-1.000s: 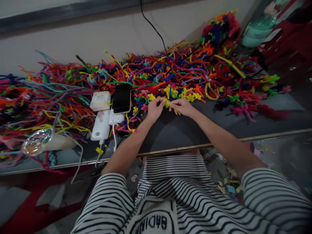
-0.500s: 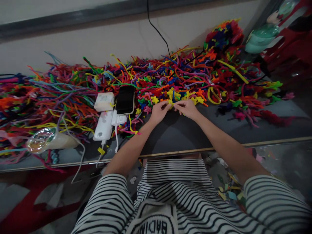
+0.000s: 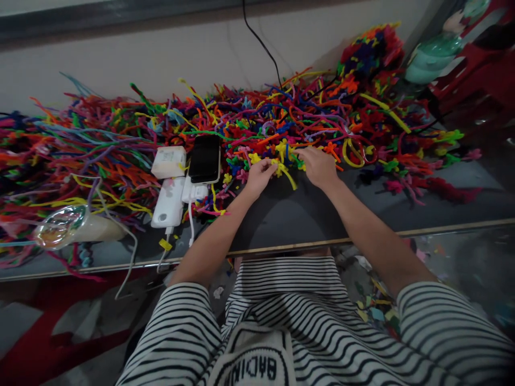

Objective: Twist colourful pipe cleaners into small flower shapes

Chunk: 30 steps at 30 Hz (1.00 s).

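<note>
Black phone (image 3: 205, 158), white power bank (image 3: 168, 203), lidded drink cup (image 3: 94, 230)

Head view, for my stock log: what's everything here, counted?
Table: 1, dark grey, centre
Fuzzy stems, flowers: uncountable, multicoloured, table back
Fuzzy piece: 1, yellow, in left hand
Scissors: 1, yellow-red handles, right
Phone: 1, black, centre left
Box: 1, white, beside phone
Device: 1, white, below box
Adaptor: 1, white, below phone
Cables: several, white, front left
Cup: 1, pale, left
Container: 1, teal, upper right
Furniture: uncertain, red, both sides
Hanging cord: 1, black, top
Wall: 1, pale, behind
Floor scraps: many, mixed, below
Striped top: 1, monochrome, bottom
Right hand, left hand: 2, bare, centre
</note>
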Each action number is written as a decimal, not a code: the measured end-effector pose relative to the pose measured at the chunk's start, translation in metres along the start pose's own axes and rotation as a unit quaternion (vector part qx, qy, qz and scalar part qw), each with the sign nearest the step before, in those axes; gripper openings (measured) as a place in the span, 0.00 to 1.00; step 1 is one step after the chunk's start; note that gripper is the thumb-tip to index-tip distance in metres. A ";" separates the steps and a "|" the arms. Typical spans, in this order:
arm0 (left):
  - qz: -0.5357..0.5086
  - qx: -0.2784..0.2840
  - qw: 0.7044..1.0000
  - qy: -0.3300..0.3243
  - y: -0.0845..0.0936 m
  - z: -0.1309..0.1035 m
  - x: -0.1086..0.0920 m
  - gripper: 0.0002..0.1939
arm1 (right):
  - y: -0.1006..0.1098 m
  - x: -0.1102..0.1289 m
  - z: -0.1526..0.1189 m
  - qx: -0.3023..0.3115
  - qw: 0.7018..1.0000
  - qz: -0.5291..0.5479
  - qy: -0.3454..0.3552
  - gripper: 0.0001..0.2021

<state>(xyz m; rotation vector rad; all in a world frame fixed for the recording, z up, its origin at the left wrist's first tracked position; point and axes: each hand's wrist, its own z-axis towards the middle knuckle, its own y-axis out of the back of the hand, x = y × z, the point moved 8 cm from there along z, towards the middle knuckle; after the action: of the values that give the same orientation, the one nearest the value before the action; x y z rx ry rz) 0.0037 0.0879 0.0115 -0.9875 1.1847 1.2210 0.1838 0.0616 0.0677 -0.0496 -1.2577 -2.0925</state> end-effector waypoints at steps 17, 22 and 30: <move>0.106 -0.072 0.988 -0.082 0.008 -0.009 -0.017 0.02 | -0.020 0.014 -0.002 0.102 0.993 0.007 0.062 0.16; 0.037 0.002 0.999 -0.030 -0.003 -0.005 -0.008 0.05 | -0.001 0.010 0.001 0.001 0.999 0.012 0.045 0.18; 0.006 0.195 0.980 -0.027 -0.033 -0.022 -0.020 0.18 | 0.007 0.013 -0.001 -0.073 0.992 0.099 0.042 0.25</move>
<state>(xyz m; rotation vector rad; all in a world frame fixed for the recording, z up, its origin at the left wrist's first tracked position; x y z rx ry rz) 0.0346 0.0598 0.0264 -0.6502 1.3246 0.9664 0.1785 0.0515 0.0770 -0.1451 -1.0063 -1.9898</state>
